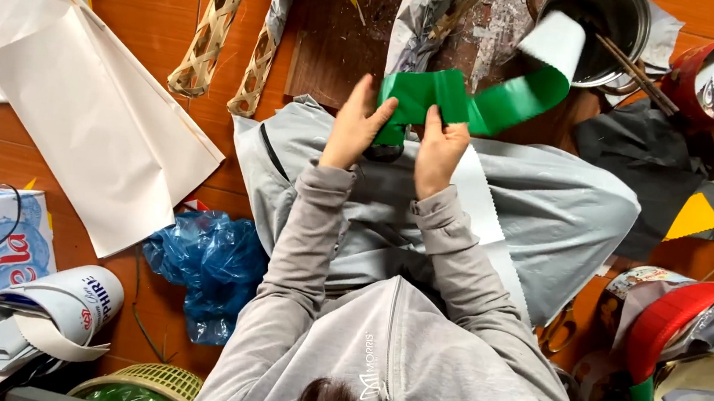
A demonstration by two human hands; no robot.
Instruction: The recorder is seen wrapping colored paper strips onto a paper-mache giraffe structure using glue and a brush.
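Green strip (465, 101) between both hands.

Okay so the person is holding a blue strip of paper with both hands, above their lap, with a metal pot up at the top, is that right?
Not quite: the strip is green with a white underside, not blue, as the head view shows. The rest holds: the left hand and right hand both grip it above the lap, and a metal pot sits at the top.
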